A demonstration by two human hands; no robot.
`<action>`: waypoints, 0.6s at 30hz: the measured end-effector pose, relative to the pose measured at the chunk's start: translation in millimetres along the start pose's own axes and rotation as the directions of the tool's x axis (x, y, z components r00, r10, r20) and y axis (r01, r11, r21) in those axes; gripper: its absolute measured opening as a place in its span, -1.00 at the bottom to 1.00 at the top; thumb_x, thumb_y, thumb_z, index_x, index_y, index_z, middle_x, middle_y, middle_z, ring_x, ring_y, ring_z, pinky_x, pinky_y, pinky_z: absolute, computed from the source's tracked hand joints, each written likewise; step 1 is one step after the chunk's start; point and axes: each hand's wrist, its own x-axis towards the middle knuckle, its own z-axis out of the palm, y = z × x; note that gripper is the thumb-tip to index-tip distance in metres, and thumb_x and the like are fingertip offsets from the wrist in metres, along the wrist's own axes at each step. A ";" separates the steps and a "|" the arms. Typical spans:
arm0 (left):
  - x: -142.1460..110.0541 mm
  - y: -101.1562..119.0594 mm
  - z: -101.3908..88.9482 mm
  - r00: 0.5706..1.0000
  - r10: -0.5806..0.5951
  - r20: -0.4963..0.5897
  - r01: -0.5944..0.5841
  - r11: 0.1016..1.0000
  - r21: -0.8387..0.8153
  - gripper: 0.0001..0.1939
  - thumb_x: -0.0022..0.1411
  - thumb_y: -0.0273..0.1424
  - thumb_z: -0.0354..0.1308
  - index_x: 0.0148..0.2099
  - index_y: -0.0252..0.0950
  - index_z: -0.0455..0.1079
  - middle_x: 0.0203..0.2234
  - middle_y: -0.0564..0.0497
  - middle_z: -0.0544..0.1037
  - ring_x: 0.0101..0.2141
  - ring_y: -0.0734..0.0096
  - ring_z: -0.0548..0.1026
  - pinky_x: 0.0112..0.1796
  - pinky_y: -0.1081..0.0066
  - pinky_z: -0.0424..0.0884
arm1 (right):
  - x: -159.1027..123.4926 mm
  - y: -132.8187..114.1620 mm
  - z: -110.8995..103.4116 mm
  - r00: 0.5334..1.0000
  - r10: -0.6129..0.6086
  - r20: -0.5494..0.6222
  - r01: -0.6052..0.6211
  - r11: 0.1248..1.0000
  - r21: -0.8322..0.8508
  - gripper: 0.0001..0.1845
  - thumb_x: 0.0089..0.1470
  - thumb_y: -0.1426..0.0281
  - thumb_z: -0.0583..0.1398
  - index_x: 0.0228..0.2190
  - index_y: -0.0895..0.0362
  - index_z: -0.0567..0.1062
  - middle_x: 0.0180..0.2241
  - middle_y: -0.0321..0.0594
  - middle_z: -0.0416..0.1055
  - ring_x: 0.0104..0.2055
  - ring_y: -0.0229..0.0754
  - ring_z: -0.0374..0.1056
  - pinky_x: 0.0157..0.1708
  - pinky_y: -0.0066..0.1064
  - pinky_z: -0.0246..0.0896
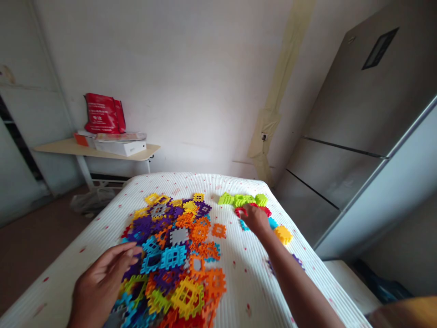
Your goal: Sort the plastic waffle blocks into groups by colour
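Beyond the bed (235,282), a red bag (104,114) tops boxes (119,145).

The left hand (102,282) is bare, with slender fingers, a rounded thumb base and a broad back narrowing to the wrist. The right hand (251,217) is bare too and looks small, its finger details too small to tell. The right forearm (295,278) is long, smooth and uncovered, widening away from a narrow wrist.
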 end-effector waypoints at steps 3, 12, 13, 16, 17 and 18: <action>6.4 4.5 -10.0 0.997 -0.025 -0.072 0.033 0.994 0.100 -0.55 -0.15 -0.02 0.09 -0.26 -0.19 0.43 -0.40 0.04 0.62 -0.33 0.23 0.56 -0.22 0.37 0.45 | -21.7 -31.7 22.5 0.989 -0.143 -0.026 0.145 0.980 0.136 -0.65 0.08 0.37 0.13 -0.08 0.13 0.45 -0.17 -0.07 0.50 -0.12 -0.08 0.41 -0.18 -0.37 0.21; 48.7 -37.9 -38.4 0.976 -0.104 -0.191 0.157 0.946 0.285 -0.53 -0.13 -0.08 0.04 -0.19 -0.21 0.42 -0.28 -0.09 0.58 -0.20 0.03 0.52 -0.08 0.15 0.36 | -48.4 -65.7 77.2 0.965 -0.210 -0.157 0.244 0.937 0.250 -0.57 0.08 0.59 0.02 -0.01 0.29 0.42 0.08 0.12 0.29 0.13 -0.02 0.18 0.10 -0.26 0.09; 51.6 -42.8 -38.7 0.977 -0.098 -0.191 0.147 0.953 0.266 -0.52 -0.15 -0.09 0.05 -0.20 -0.23 0.42 -0.29 -0.10 0.58 -0.20 0.03 0.52 -0.09 0.15 0.37 | -48.7 -65.8 80.0 0.967 -0.210 -0.145 0.241 0.939 0.244 -0.56 0.08 0.60 0.02 -0.01 0.32 0.41 0.08 0.14 0.29 0.15 -0.01 0.17 0.12 -0.26 0.06; 54.2 -49.7 -36.5 0.980 -0.063 -0.187 0.105 0.969 0.225 -0.52 -0.18 -0.10 0.07 -0.22 -0.27 0.42 -0.34 -0.11 0.59 -0.23 0.06 0.54 -0.14 0.21 0.41 | -49.6 -65.8 84.7 0.958 -0.249 -0.140 0.277 0.929 0.244 -0.55 0.05 0.61 0.04 0.00 0.31 0.41 0.05 0.08 0.34 0.12 -0.03 0.19 0.14 -0.27 0.02; 53.6 -50.1 -35.2 0.982 -0.050 -0.182 0.091 0.971 0.223 -0.53 -0.18 -0.11 0.08 -0.23 -0.28 0.42 -0.36 -0.10 0.60 -0.25 0.08 0.55 -0.17 0.23 0.43 | -50.0 -65.8 85.3 0.955 -0.257 -0.147 0.288 0.923 0.254 -0.55 0.05 0.60 0.04 -0.01 0.28 0.41 0.02 0.04 0.37 0.08 -0.05 0.22 0.12 -0.29 0.04; 52.7 -50.0 -34.0 0.983 -0.033 -0.180 0.073 0.972 0.223 -0.54 -0.18 -0.12 0.07 -0.24 -0.28 0.42 -0.38 -0.10 0.60 -0.27 0.10 0.55 -0.20 0.25 0.45 | -50.6 -65.7 85.6 0.953 -0.260 -0.154 0.293 0.918 0.267 -0.58 0.06 0.59 0.05 -0.03 0.25 0.43 -0.03 0.00 0.40 0.04 -0.07 0.25 0.09 -0.31 0.07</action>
